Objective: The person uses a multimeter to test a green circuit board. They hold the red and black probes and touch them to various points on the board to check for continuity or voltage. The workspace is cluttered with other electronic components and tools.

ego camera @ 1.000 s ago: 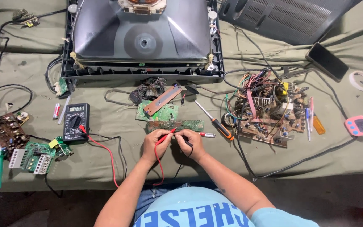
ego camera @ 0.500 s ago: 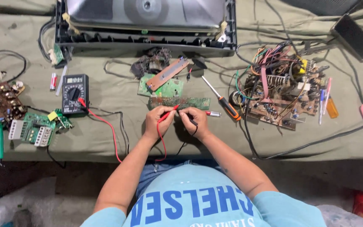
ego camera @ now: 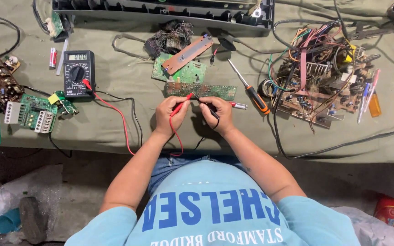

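A slim red test probe (ego camera: 181, 105) is pinched in the left hand (ego camera: 169, 114), and a slim black test probe (ego camera: 208, 109) is pinched in the right hand (ego camera: 220, 111); both hands are closed around their probes like pens. The probe tips are pointed up and away from the body toward a long narrow green circuit board strip (ego camera: 201, 90), which lies just beyond the fingertips with its long axis running left to right across the counter. The red tip appears to meet the strip's near edge; whether the black tip touches cannot be told. The strip is roughly equally near both hands.

The red lead (ego camera: 115, 109) is seen trailing left to a black digital multimeter (ego camera: 78, 73) with a round dial. An orange-handled screwdriver (ego camera: 249, 91) lies just to the right of the strip, and a tangled brown chassis board with coloured wires (ego camera: 320, 82) lies further right. The counter (ego camera: 115, 132) is covered in olive-green cloth, and a bare floor shows below its edge.
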